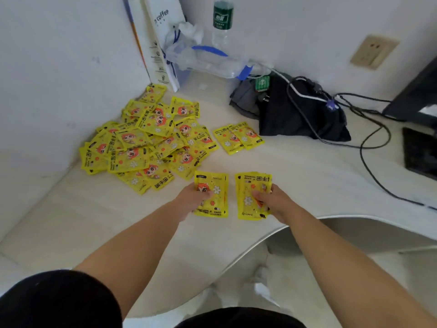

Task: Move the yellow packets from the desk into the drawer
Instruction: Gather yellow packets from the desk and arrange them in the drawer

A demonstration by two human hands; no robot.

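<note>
A heap of several yellow packets lies on the pale desk against the left wall. Two more packets lie apart to the heap's right. My left hand grips a small stack of yellow packets just over the desk near its front edge. My right hand grips a second stack of packets beside it, a narrow gap between the two stacks. No drawer is in view.
At the back stand a white coffee bag, a water bottle and a clear plastic box. A dark cloth bag with cables lies at the right, beside a black monitor base. The desk's curved front edge runs below my right hand.
</note>
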